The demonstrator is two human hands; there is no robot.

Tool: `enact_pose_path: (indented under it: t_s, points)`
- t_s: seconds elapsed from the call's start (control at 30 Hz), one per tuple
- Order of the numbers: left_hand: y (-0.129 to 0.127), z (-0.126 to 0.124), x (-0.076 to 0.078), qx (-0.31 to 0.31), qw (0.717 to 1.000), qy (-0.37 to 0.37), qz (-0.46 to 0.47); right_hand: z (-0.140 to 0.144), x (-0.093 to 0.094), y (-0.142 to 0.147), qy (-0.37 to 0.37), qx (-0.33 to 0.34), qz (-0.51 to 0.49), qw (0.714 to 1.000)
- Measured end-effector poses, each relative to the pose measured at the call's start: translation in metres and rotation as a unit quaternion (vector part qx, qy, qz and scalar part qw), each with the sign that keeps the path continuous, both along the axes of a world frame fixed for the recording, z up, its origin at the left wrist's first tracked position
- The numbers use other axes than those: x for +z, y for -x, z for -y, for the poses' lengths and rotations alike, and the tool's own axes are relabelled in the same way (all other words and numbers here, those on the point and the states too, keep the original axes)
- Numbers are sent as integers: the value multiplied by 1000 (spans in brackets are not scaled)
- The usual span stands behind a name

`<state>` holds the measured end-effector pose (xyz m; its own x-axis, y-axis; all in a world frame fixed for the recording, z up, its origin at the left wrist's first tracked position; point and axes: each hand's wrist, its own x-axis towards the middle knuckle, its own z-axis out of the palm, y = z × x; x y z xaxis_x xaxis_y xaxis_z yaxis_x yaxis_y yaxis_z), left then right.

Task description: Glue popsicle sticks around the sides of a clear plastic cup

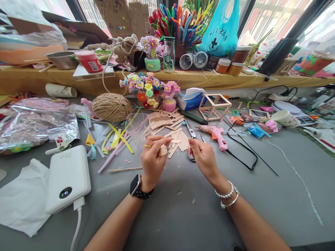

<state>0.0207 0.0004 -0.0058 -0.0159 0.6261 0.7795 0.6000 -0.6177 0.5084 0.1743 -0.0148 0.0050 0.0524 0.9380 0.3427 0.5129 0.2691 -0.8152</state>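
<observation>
My left hand (153, 155), with a gold ring and a black watch at the wrist, pinches a wooden craft stick (174, 141) that points right. My right hand (202, 155), wearing bead bracelets, hovers close beside it with fingers curled near the stick's end; nothing is clearly held in it. Just beyond both hands lies a pile of wooden sticks (167, 123). Scissors (191, 131) lie partly under my right hand. A pink glue gun (216, 134) rests to the right of them.
A white power bank (68, 177) with its cable lies at left, next to white tissue (22, 198). A twine ball (112, 107), pipe-cleaner flower pots (146, 87), a stick cube frame (214, 106), a tissue box (191, 99) and a black cord (243, 153) surround the grey table.
</observation>
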Motion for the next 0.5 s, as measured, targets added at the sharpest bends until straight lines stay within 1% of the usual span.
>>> enact_pose_path:
  t_s: [0.1,0.3,0.43,0.5]
  points:
    - [0,0,-1,-5,1000,4,-7,0,1,0,-7,-13,6,1000]
    - [0,1,-1,4,1000,19,-12,0,1,1,-6,9,-30,999]
    - [0,0,-1,5,1000,24,-16,-1,2,0,-12,-18,-51,998]
    - [0,0,-2,7,1000,23,-19,0,3,0,1,-1,-68,998]
